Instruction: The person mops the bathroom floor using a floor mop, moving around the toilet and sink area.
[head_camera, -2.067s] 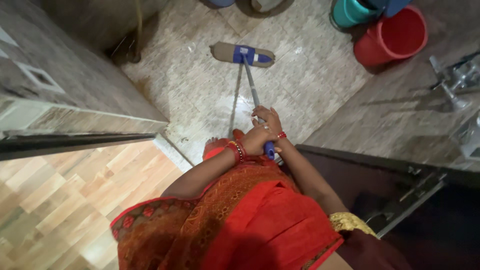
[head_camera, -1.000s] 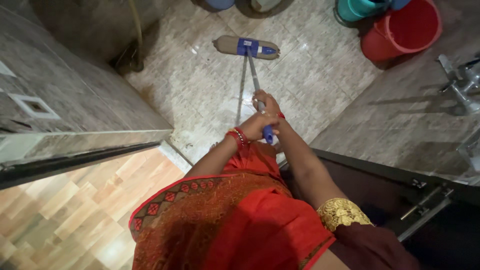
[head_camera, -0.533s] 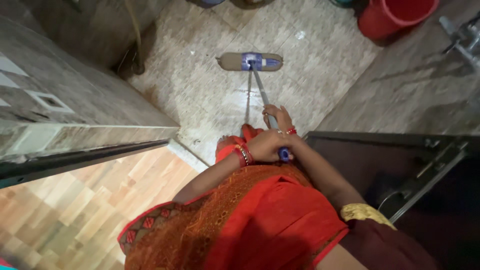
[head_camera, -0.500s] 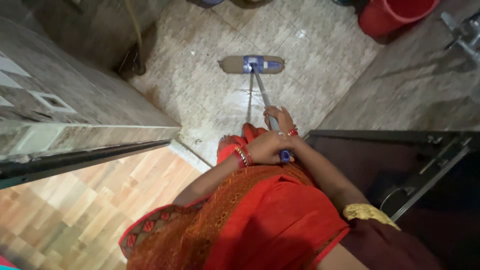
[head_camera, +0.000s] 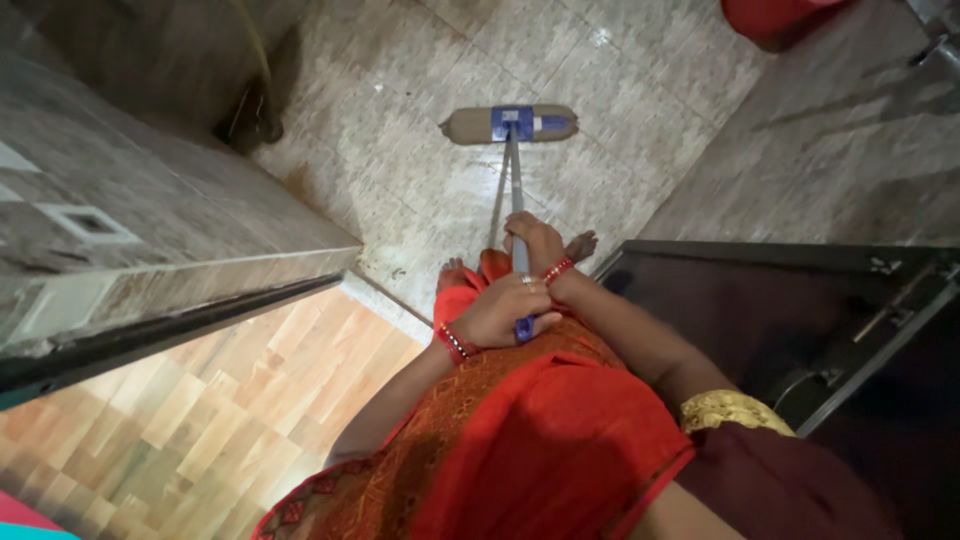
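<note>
Mop (head_camera: 511, 124) ahead on floor (head_camera: 400, 150), door (head_camera: 760, 320) at right.

1. Seen from above, a person in a red sari holds a flat mop (head_camera: 511, 124) on a pale tiled bathroom floor (head_camera: 400, 150).
2. The left hand (head_camera: 497, 310) wraps the blue handle end.
3. The right hand (head_camera: 535, 243) grips the shaft just above it.
4. A dark open door (head_camera: 760, 310) stands at right.
</note>
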